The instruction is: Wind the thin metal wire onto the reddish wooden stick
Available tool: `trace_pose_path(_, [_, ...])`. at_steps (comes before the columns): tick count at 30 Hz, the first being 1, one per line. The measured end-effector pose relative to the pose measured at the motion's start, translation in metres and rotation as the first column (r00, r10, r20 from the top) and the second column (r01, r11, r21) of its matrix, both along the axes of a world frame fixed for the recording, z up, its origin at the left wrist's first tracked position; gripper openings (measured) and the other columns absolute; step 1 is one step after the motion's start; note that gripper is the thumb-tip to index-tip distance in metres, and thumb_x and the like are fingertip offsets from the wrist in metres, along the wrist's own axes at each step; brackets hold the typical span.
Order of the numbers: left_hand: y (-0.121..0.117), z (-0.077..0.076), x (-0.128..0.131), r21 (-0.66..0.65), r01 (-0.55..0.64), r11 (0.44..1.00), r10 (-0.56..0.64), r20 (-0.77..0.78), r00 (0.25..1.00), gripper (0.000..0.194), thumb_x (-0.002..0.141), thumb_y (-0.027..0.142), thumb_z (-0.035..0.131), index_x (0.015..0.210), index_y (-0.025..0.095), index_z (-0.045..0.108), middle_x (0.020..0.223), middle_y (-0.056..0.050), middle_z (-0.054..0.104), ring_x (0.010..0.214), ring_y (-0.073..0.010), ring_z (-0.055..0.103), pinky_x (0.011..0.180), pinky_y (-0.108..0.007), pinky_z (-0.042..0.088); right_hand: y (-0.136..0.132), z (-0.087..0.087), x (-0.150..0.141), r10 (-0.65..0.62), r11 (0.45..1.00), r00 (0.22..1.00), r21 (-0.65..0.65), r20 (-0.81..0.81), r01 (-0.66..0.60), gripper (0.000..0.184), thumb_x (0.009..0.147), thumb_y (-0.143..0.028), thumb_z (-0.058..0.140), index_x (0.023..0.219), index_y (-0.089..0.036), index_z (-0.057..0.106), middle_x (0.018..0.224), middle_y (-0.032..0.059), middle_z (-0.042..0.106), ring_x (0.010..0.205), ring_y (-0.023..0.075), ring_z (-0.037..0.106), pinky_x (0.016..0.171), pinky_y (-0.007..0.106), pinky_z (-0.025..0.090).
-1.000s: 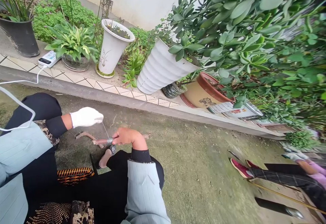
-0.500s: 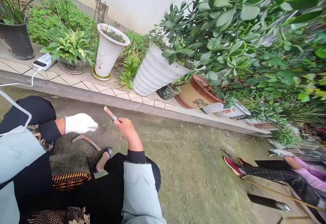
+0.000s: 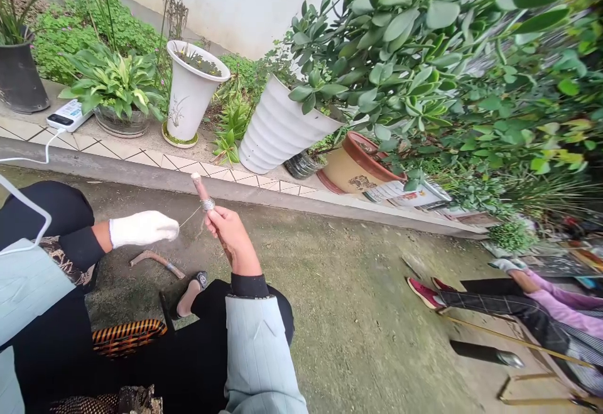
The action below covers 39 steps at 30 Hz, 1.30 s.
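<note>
My bare right hand [image 3: 229, 233] is closed around a short wooden stick [image 3: 200, 189], its pale cut end pointing up and away. Just above my fingers, a band of thin wire [image 3: 207, 204] is wound around the stick. From that band a thin strand [image 3: 189, 218] runs taut to my left hand [image 3: 147, 228], which wears a white knitted glove and pinches the strand. On the ground below my left hand lies a bent wooden stick [image 3: 157, 259] with a wrapped band near one end. The lower part of the held stick is hidden behind my right hand.
A tiled ledge [image 3: 164, 161] bears potted plants, including a white ribbed pot [image 3: 282, 128] leaning over and a white power bank [image 3: 70, 115] with a cable. An orange-and-black woven basket [image 3: 129, 337] sits by my legs. At right another person in red shoes [image 3: 424, 293] is seated.
The stick has turned more upright, and my right hand has rotated with it. The strand still runs between both hands. The whole view has shifted slightly.
</note>
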<state>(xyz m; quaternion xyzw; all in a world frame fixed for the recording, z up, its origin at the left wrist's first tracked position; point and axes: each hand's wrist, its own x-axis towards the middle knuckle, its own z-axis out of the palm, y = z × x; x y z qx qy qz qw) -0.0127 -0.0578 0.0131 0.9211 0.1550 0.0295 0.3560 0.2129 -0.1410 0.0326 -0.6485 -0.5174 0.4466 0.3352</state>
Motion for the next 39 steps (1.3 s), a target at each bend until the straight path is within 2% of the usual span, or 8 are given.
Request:
trace_pose_path(5, [-0.006,-0.004,0.002,0.107,0.127,0.986,-0.126,-0.021,0.992,0.03,0.093,0.033,0.041,0.077,0.019,0.062,0.069,-0.001,0.061,0.059,-0.0133,0.049,0.058,-0.022,0.033,0.004,-0.004,-0.002,0.147,0.97,0.678,-0.241,0.72,0.045,0.017,0.083,-0.031,0.055,0.08,-0.018,0.065,0.079,0.0079,0.066,0.07,0.0161,0.058,0.062,0.026,0.039])
trace_pose_path(10, [0.007,-0.007,-0.002,0.21,-0.034,0.977,0.036,-0.01,0.999,0.029,0.093,0.035,0.041,0.083,0.019,0.063,0.076,-0.002,0.064,0.066,-0.015,0.054,0.062,-0.021,0.034,-0.009,0.015,-0.01,0.755,0.55,0.654,-0.588,0.047,-0.593,0.012,0.074,-0.028,0.066,0.072,-0.016,0.067,0.061,-0.0007,0.06,0.055,0.0102,0.05,0.056,0.023,0.036])
trace_pose_path(13, [0.01,-0.008,-0.002,0.104,-0.065,0.992,0.067,-0.013,0.998,0.029,0.092,0.032,0.04,0.08,0.017,0.061,0.073,-0.001,0.062,0.064,-0.0145,0.053,0.061,-0.022,0.035,-0.012,0.022,-0.006,0.597,0.754,0.783,-0.213,-0.175,-0.622,0.022,0.075,-0.037,0.065,0.08,-0.015,0.066,0.064,-0.0037,0.057,0.055,0.0074,0.045,0.054,0.02,0.036])
trace_pose_path(17, [0.0,-0.006,0.003,-0.039,-0.004,0.999,0.004,-0.005,1.0,0.03,0.094,0.032,0.037,0.084,0.016,0.061,0.079,-0.001,0.064,0.067,-0.0138,0.054,0.064,-0.021,0.036,-0.003,0.009,0.0,0.12,0.993,0.973,0.04,-0.197,-0.115,0.029,0.082,-0.042,0.054,0.073,-0.015,0.058,0.061,-0.0024,0.052,0.05,0.007,0.041,0.047,0.02,0.033])
trace_pose_path(21, [-0.013,-0.001,0.007,0.031,0.118,0.993,-0.115,-0.089,0.989,0.028,0.096,0.032,0.039,0.086,0.018,0.061,0.077,-0.001,0.063,0.063,-0.0137,0.05,0.061,-0.023,0.031,0.006,-0.007,-0.001,-0.069,0.995,0.969,-0.048,0.239,0.083,0.027,0.087,-0.038,0.047,0.078,-0.017,0.06,0.066,0.0018,0.059,0.056,0.0107,0.051,0.053,0.022,0.038])
trace_pose_path(27, [-0.019,0.002,0.008,0.216,0.179,0.96,-0.161,-0.098,0.982,0.028,0.097,0.031,0.041,0.081,0.019,0.061,0.068,-0.001,0.059,0.057,-0.0141,0.042,0.057,-0.025,0.026,0.006,0.0,-0.002,0.204,0.938,0.549,-0.322,0.811,0.127,0.027,0.089,-0.032,0.05,0.103,-0.017,0.066,0.101,0.0164,0.068,0.09,0.0246,0.064,0.07,0.031,0.043])
trace_pose_path(36, [0.013,-0.011,-0.005,0.409,-0.192,0.892,0.214,-0.007,0.977,0.027,0.096,0.029,0.044,0.099,0.014,0.066,0.094,-0.008,0.067,0.078,-0.0187,0.055,0.068,-0.024,0.034,-0.012,0.019,-0.005,0.747,0.594,0.662,-0.506,0.059,-0.626,0.016,0.076,-0.03,0.064,0.08,-0.017,0.072,0.063,-0.0006,0.062,0.056,0.0101,0.051,0.055,0.022,0.038])
trace_pose_path(39, [0.009,-0.013,-0.001,0.288,-0.143,0.947,0.169,-0.066,0.983,0.026,0.094,0.028,0.043,0.093,0.015,0.065,0.089,-0.006,0.067,0.073,-0.0169,0.057,0.064,-0.022,0.035,-0.015,0.025,-0.001,0.609,0.745,0.765,-0.18,-0.212,-0.643,0.027,0.076,-0.037,0.063,0.091,-0.015,0.069,0.067,-0.0024,0.059,0.055,0.0076,0.047,0.055,0.02,0.038])
